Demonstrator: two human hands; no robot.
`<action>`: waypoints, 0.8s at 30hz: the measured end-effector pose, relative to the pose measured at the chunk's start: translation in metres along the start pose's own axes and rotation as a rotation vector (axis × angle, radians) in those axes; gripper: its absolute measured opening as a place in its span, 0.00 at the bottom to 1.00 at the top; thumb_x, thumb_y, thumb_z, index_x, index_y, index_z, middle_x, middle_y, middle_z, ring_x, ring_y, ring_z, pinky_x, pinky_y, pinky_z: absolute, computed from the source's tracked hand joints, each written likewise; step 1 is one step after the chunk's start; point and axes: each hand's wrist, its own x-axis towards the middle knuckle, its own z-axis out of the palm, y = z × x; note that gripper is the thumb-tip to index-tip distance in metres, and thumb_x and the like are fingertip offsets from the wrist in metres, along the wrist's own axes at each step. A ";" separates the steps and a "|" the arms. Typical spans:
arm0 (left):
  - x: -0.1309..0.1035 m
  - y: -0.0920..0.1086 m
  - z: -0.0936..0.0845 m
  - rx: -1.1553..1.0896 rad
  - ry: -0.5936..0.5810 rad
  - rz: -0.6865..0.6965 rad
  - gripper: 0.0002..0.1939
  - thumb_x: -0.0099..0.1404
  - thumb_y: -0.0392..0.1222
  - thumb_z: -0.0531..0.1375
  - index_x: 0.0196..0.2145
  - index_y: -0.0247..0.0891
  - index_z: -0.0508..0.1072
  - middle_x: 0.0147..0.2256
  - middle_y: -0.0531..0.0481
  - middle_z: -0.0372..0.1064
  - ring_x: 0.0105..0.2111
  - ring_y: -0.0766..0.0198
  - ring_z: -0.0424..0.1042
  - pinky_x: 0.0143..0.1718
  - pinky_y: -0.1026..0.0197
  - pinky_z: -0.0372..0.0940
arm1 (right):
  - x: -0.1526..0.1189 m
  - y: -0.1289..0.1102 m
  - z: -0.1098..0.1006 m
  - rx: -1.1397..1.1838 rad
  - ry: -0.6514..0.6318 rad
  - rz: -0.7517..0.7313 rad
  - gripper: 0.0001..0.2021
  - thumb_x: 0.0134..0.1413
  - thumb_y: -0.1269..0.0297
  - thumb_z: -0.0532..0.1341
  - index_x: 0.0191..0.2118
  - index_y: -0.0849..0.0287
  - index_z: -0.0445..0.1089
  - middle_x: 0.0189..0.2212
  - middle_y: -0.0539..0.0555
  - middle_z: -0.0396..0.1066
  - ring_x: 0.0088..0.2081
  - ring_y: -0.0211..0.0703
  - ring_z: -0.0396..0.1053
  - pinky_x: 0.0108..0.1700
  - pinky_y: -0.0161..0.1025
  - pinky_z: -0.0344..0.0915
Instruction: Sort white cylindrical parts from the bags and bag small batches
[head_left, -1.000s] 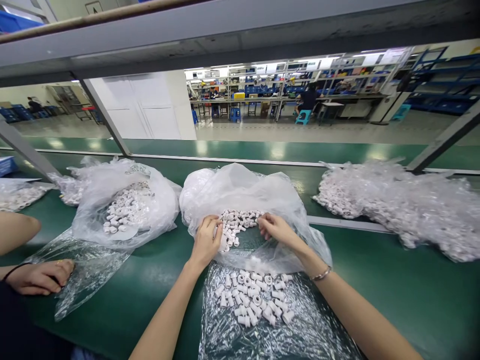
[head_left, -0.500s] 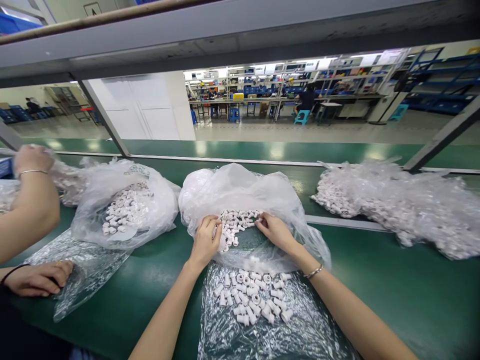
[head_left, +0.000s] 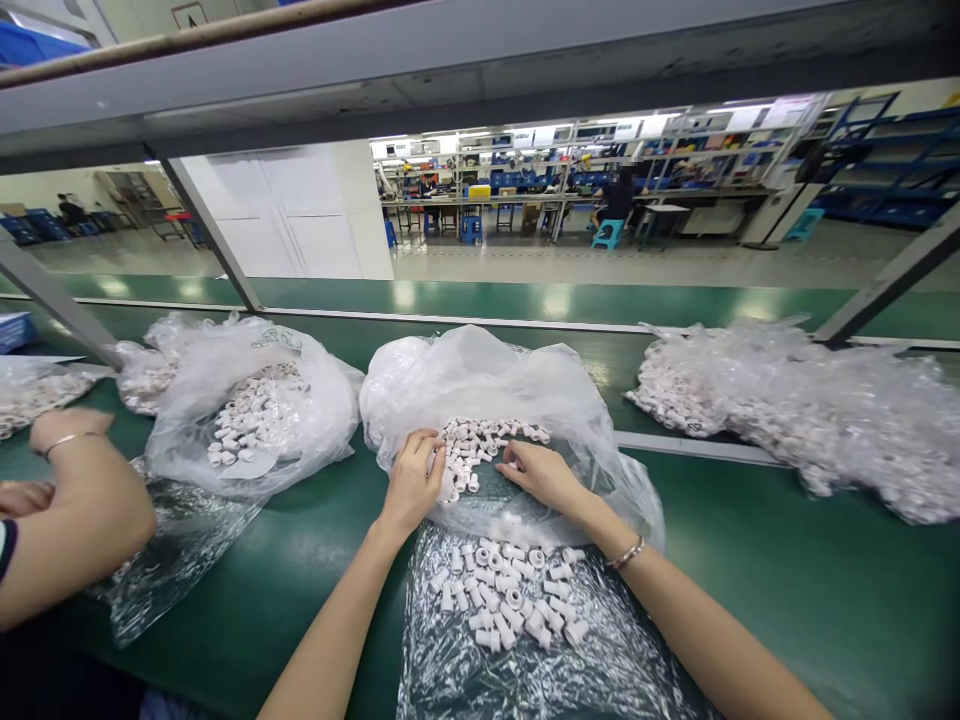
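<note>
- Picking through small white plastic fittings (head_left: 469, 445) inside the open clear plastic bag (head_left: 487, 370), judging by the reach of both hands.
- Curving the fingers of the left hand (head_left: 412, 480) close together at the left edge of the pile, with the thumb set near the fingertips; not showing clearly whether gripping anything.
- Bending the fingers of the right hand (head_left: 541, 475) inward, almost closed, near the right side of the pile; showing a bit of white at the fingertips, possibly a fitting, but not revealing whether gripping it.
- Calling, seemingly, for a light fingertip pinch and careful separation from touching neighbours, while keeping the bag's near edge out of the way.
- Lying nearer, beyond the bag's mouth, on crinkled clear plastic (head_left: 465, 690) over the green worktop (head_left: 787, 570): a loose group of nearer fittings (head_left: 514, 600).
- Pointing in no common direction: lying on the side for the most part, but turning round open ends upward in places.
- Running the long axis roughly left to right in several at the group's right side, and near to far in some at the left; being too small and crowded to read inside the bag.
</note>
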 end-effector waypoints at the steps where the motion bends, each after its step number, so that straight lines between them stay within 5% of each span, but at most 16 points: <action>1: 0.000 0.000 0.000 0.000 0.001 0.001 0.08 0.72 0.38 0.51 0.43 0.38 0.69 0.49 0.44 0.66 0.52 0.57 0.64 0.56 0.52 0.59 | 0.001 0.000 -0.001 0.003 0.009 0.014 0.22 0.59 0.44 0.52 0.35 0.61 0.67 0.31 0.50 0.70 0.31 0.27 0.61 0.34 0.26 0.48; 7: 0.001 -0.001 0.000 -0.002 0.001 -0.002 0.08 0.72 0.38 0.51 0.43 0.38 0.69 0.49 0.45 0.66 0.52 0.58 0.64 0.55 0.53 0.60 | 0.000 0.003 -0.004 -0.063 0.014 0.041 0.23 0.60 0.42 0.50 0.34 0.61 0.64 0.29 0.49 0.69 0.27 0.26 0.58 0.32 0.27 0.44; 16: 0.002 0.000 -0.002 0.000 0.006 -0.010 0.08 0.72 0.38 0.51 0.43 0.39 0.69 0.49 0.45 0.65 0.52 0.58 0.64 0.55 0.53 0.60 | -0.020 -0.017 0.020 -0.495 -0.117 -0.207 0.26 0.63 0.42 0.43 0.40 0.60 0.66 0.35 0.52 0.70 0.26 0.28 0.59 0.30 0.33 0.33; 24: 0.002 0.000 -0.003 0.006 0.013 -0.007 0.08 0.72 0.38 0.51 0.43 0.39 0.69 0.49 0.45 0.66 0.52 0.58 0.64 0.56 0.53 0.59 | -0.029 -0.035 0.008 -0.433 -0.280 -0.193 0.27 0.61 0.41 0.47 0.36 0.61 0.69 0.33 0.53 0.71 0.25 0.26 0.57 0.31 0.32 0.35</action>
